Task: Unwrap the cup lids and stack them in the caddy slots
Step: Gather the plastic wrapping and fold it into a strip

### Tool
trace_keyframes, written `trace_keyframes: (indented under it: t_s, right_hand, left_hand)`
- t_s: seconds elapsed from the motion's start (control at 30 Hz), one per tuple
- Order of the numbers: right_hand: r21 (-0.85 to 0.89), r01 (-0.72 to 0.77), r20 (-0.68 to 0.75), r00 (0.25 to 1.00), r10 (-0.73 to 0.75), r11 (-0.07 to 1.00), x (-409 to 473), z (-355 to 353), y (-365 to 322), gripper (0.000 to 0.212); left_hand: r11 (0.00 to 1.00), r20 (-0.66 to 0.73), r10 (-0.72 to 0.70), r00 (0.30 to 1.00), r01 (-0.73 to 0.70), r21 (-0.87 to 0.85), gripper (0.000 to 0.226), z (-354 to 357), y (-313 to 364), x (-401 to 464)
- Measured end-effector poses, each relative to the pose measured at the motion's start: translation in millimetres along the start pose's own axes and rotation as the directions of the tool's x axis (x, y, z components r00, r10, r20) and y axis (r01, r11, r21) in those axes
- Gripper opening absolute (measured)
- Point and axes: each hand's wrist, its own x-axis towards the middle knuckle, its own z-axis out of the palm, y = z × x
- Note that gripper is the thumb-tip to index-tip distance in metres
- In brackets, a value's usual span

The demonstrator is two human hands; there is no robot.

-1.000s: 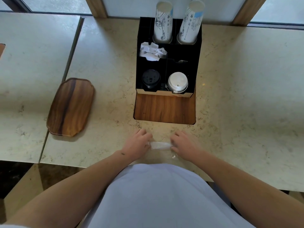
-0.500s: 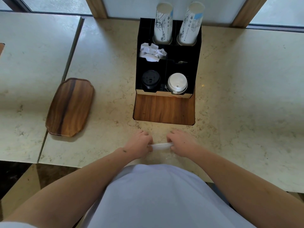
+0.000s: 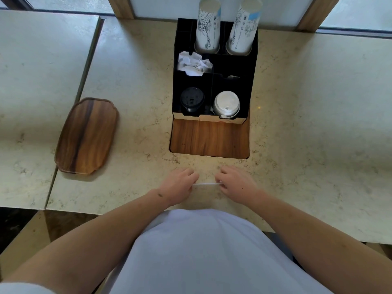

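A black caddy (image 3: pixel 253 66) with a wooden front stands at the middle back of the counter. Its front left slot holds a stack of black lids (image 3: pixel 192 100); its front right slot holds a stack of white lids (image 3: pixel 226 103). Near the counter's front edge my left hand (image 3: pixel 177 185) and my right hand (image 3: pixel 236 182) each pinch one end of a clear plastic wrapper (image 3: pixel 206 183), pulled taut into a thin strip between them. No lid shows inside the wrapper.
Two tall stacks of printed paper cups (image 3: pixel 207 26) stand in the caddy's back slots. Crumpled white paper (image 3: pixel 194 64) fills a middle left slot. A wooden tray (image 3: pixel 87 135) lies at the left, across the seam to the neighbouring counter.
The wrapper between my hands has gone from a loose band to a thin taut strip. Both hands have lifted slightly off the counter and stay about the same distance apart.
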Motion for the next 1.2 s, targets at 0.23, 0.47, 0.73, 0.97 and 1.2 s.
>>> trace_keyframes:
  t_s: [0.23, 0.47, 0.73, 0.97, 1.2]
  right_hand:
    - [-0.025, -0.035, -0.045, 0.998, 0.034, 0.999, -9.2, 6.5, -0.8, 0.014]
    - [-0.019, -0.045, -0.031, 0.999, 0.045, 0.999, -14.3, 19.2, -0.6, 0.017]
    - [0.052, -0.087, -0.028, 0.996, 0.088, 0.995, -34.5, 33.6, 2.7, 0.042]
    - [0.176, -0.196, -0.040, 0.978, 0.206, 0.965, -9.7, 31.7, -2.0, 0.017]
    - [0.358, -0.389, 0.118, 0.921, 0.372, 0.849, 2.2, 36.1, 5.9, 0.026]
  left_hand:
    - [0.980, 0.002, 0.150, 0.989, -0.149, 0.131, 0.033, -3.3, 3.1, -7.7]
    - [0.981, -0.008, 0.169, 0.986, -0.167, 0.098, 0.036, 3.1, -15.6, -20.8]
    - [0.994, -0.120, 0.103, 0.987, -0.105, -0.007, 0.020, 4.3, -15.7, -31.9]
    - [0.925, 0.054, -0.293, 0.955, 0.298, -0.236, 0.018, 9.2, -7.6, -16.0]
    - [0.813, 0.103, -0.398, 0.911, 0.403, -0.420, 0.018, 12.7, -10.9, -13.3]
